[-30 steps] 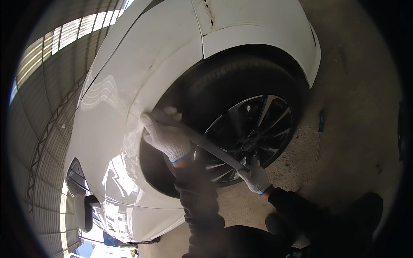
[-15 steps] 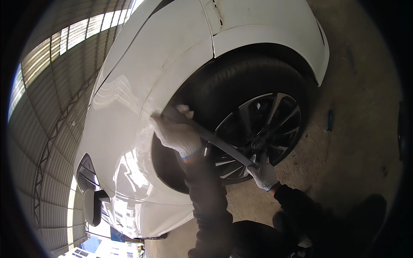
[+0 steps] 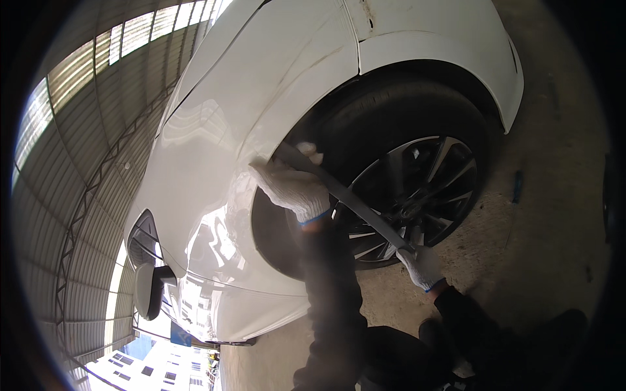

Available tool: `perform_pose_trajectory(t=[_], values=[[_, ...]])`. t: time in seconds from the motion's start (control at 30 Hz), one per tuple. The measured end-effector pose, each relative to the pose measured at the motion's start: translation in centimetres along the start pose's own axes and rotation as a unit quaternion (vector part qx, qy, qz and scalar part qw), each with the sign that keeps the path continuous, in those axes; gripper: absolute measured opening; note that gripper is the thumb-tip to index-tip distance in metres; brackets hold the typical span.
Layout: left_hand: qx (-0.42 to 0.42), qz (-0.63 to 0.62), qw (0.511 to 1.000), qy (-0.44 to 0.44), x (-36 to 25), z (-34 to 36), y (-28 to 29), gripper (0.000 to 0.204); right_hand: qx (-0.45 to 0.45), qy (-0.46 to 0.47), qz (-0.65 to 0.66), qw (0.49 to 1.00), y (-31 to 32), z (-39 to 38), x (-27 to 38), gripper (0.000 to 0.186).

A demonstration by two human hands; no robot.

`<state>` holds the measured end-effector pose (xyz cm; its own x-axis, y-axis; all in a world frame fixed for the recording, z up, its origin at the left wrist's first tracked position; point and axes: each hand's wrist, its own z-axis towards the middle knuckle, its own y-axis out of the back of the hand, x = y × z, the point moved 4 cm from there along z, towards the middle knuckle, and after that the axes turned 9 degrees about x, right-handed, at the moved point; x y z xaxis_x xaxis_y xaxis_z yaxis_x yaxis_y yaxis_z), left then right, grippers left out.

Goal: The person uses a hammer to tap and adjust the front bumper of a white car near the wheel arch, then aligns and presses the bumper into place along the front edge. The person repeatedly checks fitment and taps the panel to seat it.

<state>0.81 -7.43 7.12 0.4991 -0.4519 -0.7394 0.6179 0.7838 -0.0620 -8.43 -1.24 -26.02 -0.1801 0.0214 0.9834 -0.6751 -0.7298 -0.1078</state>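
A long, flat, dark grey trim strip (image 3: 362,210) slants across the front of a car wheel (image 3: 414,202), from the edge of the white wheel arch down to the lower rim. My left hand (image 3: 297,189), in a white knitted glove, is closed around its upper end, against the arch edge; the fingertips show on the far side. In the same kind of glove, my right hand (image 3: 420,266) grips the lower end, in front of the wheel's spokes. The strip's upper tip is partly hidden by my left hand. Behind it sits the black tyre (image 3: 391,117).
The white car body (image 3: 215,150) fills the left and top, with a side mirror (image 3: 149,290) at lower left. A blue-handled screwdriver (image 3: 517,187) lies on the concrete floor (image 3: 548,221) right of the wheel. A corrugated metal wall (image 3: 91,195) rises beyond the car.
The whole view has shifted, so car and wheel appear farther right and slightly higher. Both hands keep their grip on the strip, which stays across the wheel at much the same slant.
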Motion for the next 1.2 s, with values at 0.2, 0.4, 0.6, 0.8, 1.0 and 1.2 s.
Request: perform_pose_trajectory(t=[0.2,0.4,0.6,0.8,1.0,1.2], values=[[0.000,0.022,1.000,-0.005,0.1,0.0,0.4,0.068,0.024,-0.006,0.041,0.999,0.7,-0.5,0.9,0.047],[0.036,0.027,0.998,-0.040,-0.5,-0.3,-0.1,0.062,0.021,-0.030,-0.008,0.999,0.0,1.3,0.2,0.053],[0.064,0.082,0.994,0.015,-1.2,-1.6,-0.1,0.059,0.043,-0.007,0.031,0.999,0.6,-0.3,0.1,0.049],[0.191,0.575,0.740,-0.291,-8.1,-6.7,11.6,0.056,0.126,-0.068,0.126,0.982,2.7,-2.2,2.6,0.052],[0.289,0.736,0.439,-0.426,-7.0,-0.7,9.9,0.073,0.248,-0.198,0.046,0.947,12.6,-2.5,2.3,0.046],[0.426,0.712,0.321,-0.458,-11.0,2.3,-2.3,0.080,0.275,-0.221,-0.027,0.935,19.9,-1.6,8.3,0.041]])
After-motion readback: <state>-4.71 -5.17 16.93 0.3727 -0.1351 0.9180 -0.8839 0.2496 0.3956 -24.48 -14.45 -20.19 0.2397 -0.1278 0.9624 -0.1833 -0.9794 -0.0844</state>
